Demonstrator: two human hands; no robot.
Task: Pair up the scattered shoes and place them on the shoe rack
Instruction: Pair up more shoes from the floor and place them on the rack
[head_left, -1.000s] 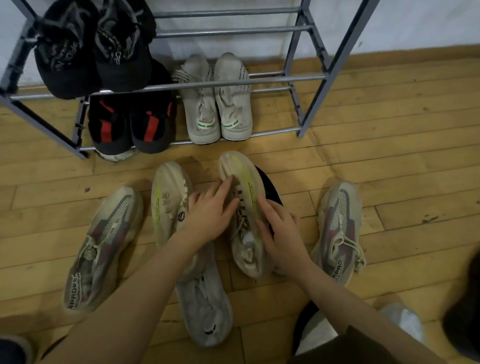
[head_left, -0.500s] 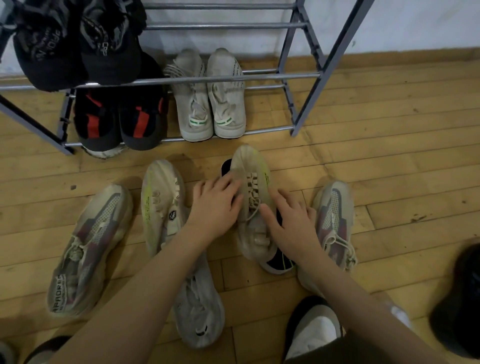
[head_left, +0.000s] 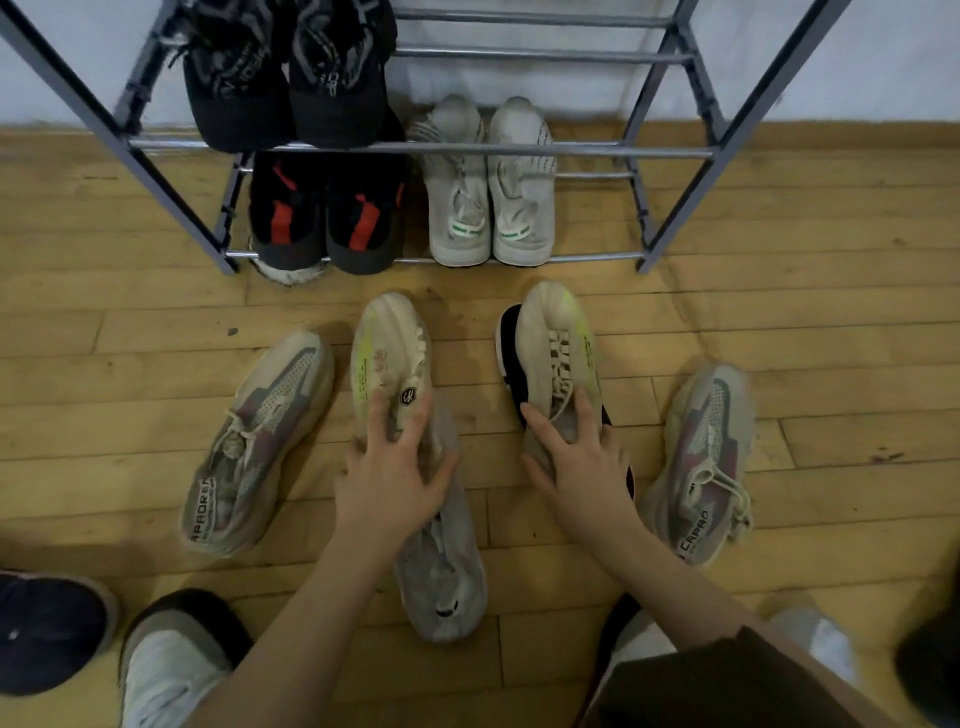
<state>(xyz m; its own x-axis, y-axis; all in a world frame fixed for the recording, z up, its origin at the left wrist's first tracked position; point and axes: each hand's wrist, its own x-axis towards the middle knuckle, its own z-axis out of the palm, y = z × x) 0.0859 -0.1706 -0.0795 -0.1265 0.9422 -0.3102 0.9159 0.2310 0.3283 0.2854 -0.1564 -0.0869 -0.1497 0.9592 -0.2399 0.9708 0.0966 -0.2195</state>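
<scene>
Two cream shoes with yellow-green streaks lie on the wooden floor in front of the grey metal shoe rack (head_left: 571, 151). My left hand (head_left: 395, 470) grips the rear of the left cream shoe (head_left: 387, 348), fingers spread over its top. My right hand (head_left: 582, 457) grips the right cream shoe (head_left: 558, 338) at its collar and laces. That shoe lies on a black shoe (head_left: 508, 348). A grey shoe (head_left: 444, 577) lies partly under my left hand. Two grey-and-maroon shoes flank them, one on the left (head_left: 260, 441) and one on the right (head_left: 701, 462).
The rack's upper shelf holds a black pair (head_left: 280, 88). Its lower shelf holds a black-and-red pair (head_left: 322, 218) and a pale grey pair (head_left: 488, 208), with bare bars to their right. My feet (head_left: 171, 670) and a dark shoe (head_left: 47, 629) are at the bottom edge.
My left hand left the right cream shoe and now lies on the left one. The right cream shoe shifted right across the black shoe with my right hand.
</scene>
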